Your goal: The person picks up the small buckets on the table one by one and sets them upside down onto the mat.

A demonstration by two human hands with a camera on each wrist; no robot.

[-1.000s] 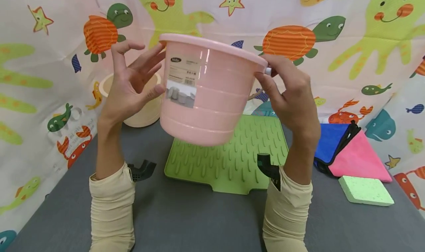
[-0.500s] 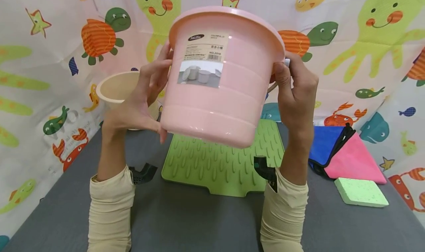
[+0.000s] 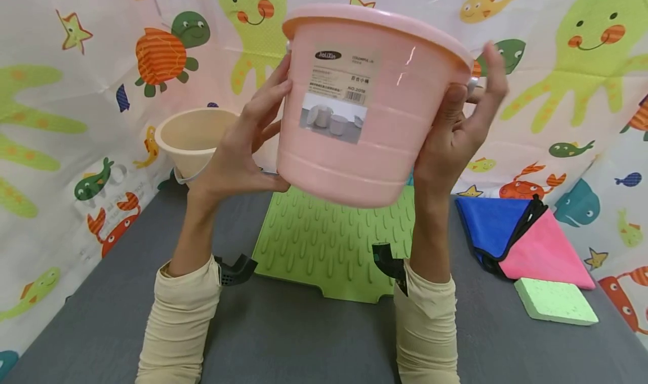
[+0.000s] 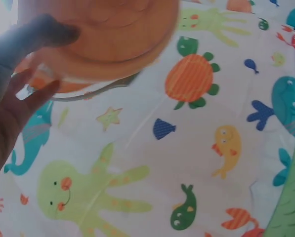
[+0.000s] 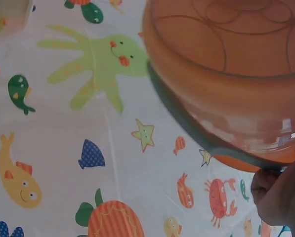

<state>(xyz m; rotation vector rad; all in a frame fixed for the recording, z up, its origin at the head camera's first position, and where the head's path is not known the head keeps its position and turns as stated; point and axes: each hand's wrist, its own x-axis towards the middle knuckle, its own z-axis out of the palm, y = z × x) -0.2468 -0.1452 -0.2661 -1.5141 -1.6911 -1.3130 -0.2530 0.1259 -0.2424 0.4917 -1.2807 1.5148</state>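
A pink plastic bucket (image 3: 354,165) with a paper label is held up in the air, tilted, its rim higher on the left in the head view. My left hand (image 3: 243,142) holds its left side, fingers along the upper wall and thumb at the bottom edge. At the right, my right hand (image 3: 453,131) grips it below the rim by the handle mount, thumb on the front wall and one finger raised. The bucket's underside (image 5: 251,44) shows in the right wrist view. In the left wrist view, my thumb lies over the bucket wall (image 4: 117,29). Some fingertips are hidden behind it.
A cream bucket (image 3: 184,139) with a handle stands at the back left. Beneath the pink bucket lies a green ridged mat (image 3: 334,249). A folded blue and pink cloth (image 3: 541,243) and a light green sponge (image 3: 557,301) are at the right on the grey table (image 3: 304,339).
The pink bucket has risen, come nearer and shifted right, with its label turned toward the view. My left hand has moved onto its side, and a right finger has lifted off.
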